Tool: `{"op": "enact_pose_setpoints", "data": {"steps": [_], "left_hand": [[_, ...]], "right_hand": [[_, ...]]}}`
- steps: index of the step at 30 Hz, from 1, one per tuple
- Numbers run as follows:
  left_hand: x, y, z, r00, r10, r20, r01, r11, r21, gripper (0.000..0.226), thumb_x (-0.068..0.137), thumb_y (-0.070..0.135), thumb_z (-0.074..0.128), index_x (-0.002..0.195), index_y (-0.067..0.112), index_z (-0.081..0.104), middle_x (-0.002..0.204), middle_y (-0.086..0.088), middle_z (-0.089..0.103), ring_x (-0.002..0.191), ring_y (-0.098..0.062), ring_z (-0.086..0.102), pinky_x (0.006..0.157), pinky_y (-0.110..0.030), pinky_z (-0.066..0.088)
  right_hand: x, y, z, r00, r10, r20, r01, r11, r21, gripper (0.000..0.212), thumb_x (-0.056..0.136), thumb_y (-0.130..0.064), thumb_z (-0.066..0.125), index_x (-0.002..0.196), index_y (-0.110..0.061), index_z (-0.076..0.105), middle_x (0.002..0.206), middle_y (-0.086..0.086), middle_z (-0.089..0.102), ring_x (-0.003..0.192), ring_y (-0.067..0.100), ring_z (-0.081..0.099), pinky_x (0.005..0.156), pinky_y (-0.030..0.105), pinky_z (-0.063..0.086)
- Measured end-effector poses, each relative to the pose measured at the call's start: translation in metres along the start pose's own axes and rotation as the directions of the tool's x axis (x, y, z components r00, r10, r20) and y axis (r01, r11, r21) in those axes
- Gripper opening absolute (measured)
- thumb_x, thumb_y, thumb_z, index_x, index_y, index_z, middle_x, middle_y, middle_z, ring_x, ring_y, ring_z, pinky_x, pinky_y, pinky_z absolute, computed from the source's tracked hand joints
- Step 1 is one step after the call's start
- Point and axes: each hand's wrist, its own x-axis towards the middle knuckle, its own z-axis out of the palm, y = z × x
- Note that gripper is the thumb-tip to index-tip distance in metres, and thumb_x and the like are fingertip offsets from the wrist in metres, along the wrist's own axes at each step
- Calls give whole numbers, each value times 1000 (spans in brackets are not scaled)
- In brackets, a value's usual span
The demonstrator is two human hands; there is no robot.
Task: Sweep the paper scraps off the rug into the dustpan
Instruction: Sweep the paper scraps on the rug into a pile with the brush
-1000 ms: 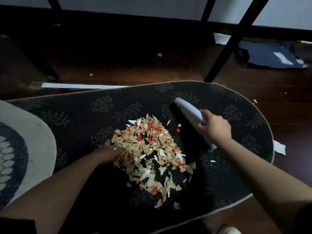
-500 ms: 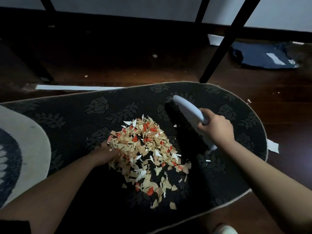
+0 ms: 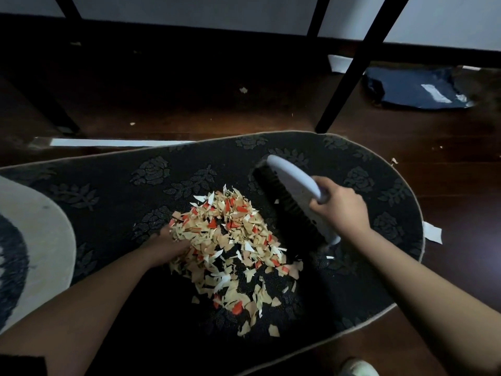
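Observation:
A heap of tan, red and white paper scraps lies in the middle of the dark rose-patterned rug. My right hand grips the handle of a pale blue hand brush. Its black bristles stand on the rug against the heap's right side. My left hand is at the heap's left edge, its fingers buried under the scraps. I cannot make out a dustpan in the dark area near me.
A pale rug with a dark ring overlaps on the left. Black furniture legs stand behind the rug on the wooden floor. A blue bag, a white strip, a white paper piece and stray scraps lie around.
The brush has tipped so more of its bristles show, and it sits closer against the heap's right side. My left hand stays at the heap's left edge.

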Motion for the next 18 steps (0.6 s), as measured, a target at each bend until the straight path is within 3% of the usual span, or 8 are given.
{"op": "enact_pose_setpoints", "data": {"steps": [5, 7, 11, 15, 18], "left_hand": [[-1, -3, -2, 1000, -5, -9, 5, 1000, -1, 88, 89, 57, 52, 154, 21, 4, 156, -18, 19, 140, -37, 29, 110, -39, 33], [-1, -4, -1, 1000, -5, -13, 5, 1000, 18, 87, 90, 57, 50, 154, 20, 5, 156, -18, 20, 140, -38, 29, 111, -40, 33], [-2, -2, 1, 1000, -14, -27, 16, 999, 47, 85, 91, 58, 48, 154, 21, 3, 157, -18, 18, 141, -38, 27, 111, -39, 31], [-4, 0, 0, 1000, -12, -25, 13, 999, 47, 86, 91, 57, 48, 154, 20, 3, 155, -19, 20, 140, -37, 28, 110, -37, 31], [-7, 1, 0, 1000, -9, -9, 10, 999, 39, 85, 92, 55, 47, 154, 20, 1, 156, -19, 17, 141, -37, 26, 111, -38, 30]], "right_hand": [[4, 7, 7, 995, 91, 45, -86, 992, -93, 48, 86, -32, 57, 134, -32, 47, 107, 10, 68, 94, 35, 63, 72, 36, 48], [-5, 2, 17, 991, 102, 85, -98, 994, -57, 47, 86, -33, 57, 132, -34, 48, 106, 9, 68, 93, 34, 64, 73, 36, 48], [-21, -11, 27, 983, -1, 184, 10, 999, -46, 47, 85, -33, 56, 130, -40, 48, 100, 3, 69, 89, 28, 65, 69, 31, 48], [-18, -3, 5, 993, 50, 110, -61, 993, 97, 47, 83, -30, 60, 127, -42, 52, 101, 3, 70, 91, 28, 65, 68, 31, 46], [-9, 10, -4, 997, 69, 26, -71, 995, 69, 47, 82, -30, 60, 128, -39, 53, 101, 5, 70, 91, 31, 65, 69, 35, 48]]}}
